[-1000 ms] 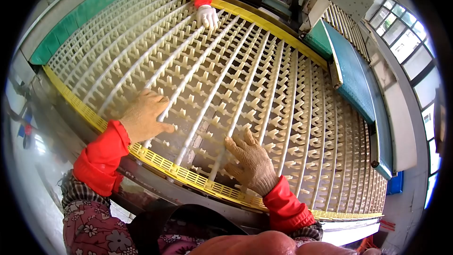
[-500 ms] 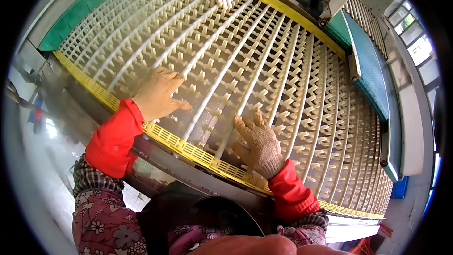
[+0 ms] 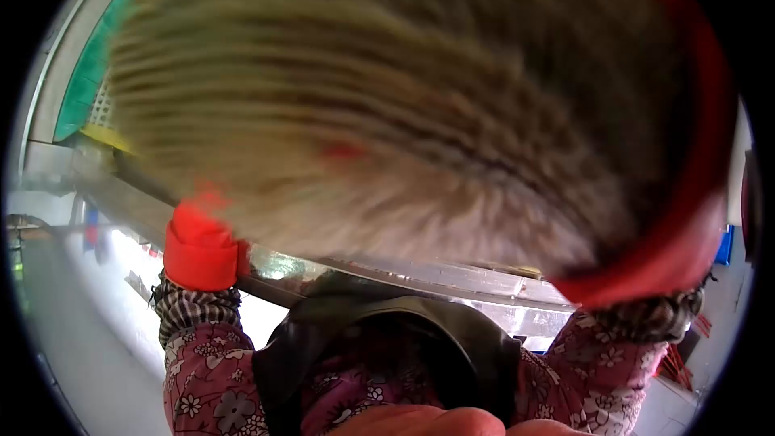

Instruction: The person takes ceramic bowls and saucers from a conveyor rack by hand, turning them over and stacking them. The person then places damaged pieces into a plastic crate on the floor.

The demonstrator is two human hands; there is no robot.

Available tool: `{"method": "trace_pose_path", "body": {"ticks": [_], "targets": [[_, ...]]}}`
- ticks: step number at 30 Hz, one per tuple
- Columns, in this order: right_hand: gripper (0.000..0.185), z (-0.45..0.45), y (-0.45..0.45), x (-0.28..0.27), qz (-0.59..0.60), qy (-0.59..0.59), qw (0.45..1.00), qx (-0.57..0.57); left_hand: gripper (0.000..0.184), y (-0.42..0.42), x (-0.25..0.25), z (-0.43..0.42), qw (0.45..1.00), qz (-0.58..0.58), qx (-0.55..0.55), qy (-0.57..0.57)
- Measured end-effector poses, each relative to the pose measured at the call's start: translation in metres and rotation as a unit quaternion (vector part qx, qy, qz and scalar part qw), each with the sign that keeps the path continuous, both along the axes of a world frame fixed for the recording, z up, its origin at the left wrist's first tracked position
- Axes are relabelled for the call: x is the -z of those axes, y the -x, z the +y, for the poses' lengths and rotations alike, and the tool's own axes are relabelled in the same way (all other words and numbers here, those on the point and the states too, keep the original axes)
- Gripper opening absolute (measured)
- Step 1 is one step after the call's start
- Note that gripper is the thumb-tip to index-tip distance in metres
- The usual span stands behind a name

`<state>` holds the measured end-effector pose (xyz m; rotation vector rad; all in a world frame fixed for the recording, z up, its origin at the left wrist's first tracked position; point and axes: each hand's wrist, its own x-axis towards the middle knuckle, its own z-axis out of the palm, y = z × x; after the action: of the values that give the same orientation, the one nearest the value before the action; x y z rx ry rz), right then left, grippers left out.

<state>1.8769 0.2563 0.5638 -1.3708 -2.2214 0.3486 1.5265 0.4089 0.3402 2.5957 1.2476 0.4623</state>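
My right hand [image 3: 395, 121], in a tan knitted glove, is raised right up to the camera. It covers most of the view and is smeared by motion, so its fingers cannot be made out. A red cuff [image 3: 654, 266] wraps its wrist. At the left, the red sleeve end [image 3: 202, 250] of my left arm shows, while my left hand is hidden behind the raised glove. Only a small corner of the pale grid belt [image 3: 101, 106] and its yellow edge strip [image 3: 106, 137] is visible at the far left.
A green side panel [image 3: 77, 89] stands at the belt's far left. The machine's metal front rail [image 3: 452, 278] runs just ahead of my dark apron [image 3: 282, 355]. On the right are a blue object [image 3: 725, 244] and red thin items [image 3: 676, 367] low down.
My right hand has left the belt and come up close to the camera, blocking the belt, my left hand and the other person's white-gloved hand from sight.
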Motion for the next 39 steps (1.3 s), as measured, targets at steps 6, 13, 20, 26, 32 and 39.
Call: {"method": "trace_pose_path", "body": {"ticks": [6,13,20,26,32,39], "targets": [[0.070,-0.034,-0.035,0.000,-0.016,-0.001,0.999,0.052,0.068,-0.010,-0.008,0.003,1.000,0.029,0.008,0.007],[0.087,0.000,-0.022,-0.001,-0.015,0.016,1.000,0.008,0.068,-0.009,-0.002,0.011,0.999,0.036,0.004,0.034],[0.045,0.098,0.026,0.100,-0.086,0.094,0.988,-0.090,0.072,-0.005,0.006,0.016,0.997,0.052,0.005,0.058],[0.058,0.071,-0.053,0.234,-0.116,0.002,0.993,-0.014,0.081,-0.009,-0.004,0.018,0.974,0.151,-0.050,0.164],[0.058,0.078,-0.043,0.229,-0.091,-0.012,0.996,0.024,0.075,0.002,0.019,0.030,0.987,0.118,-0.029,0.105],[0.056,0.081,-0.036,0.229,-0.099,-0.019,0.995,0.019,0.072,0.005,0.019,0.029,0.990,0.094,-0.048,0.089]]}}
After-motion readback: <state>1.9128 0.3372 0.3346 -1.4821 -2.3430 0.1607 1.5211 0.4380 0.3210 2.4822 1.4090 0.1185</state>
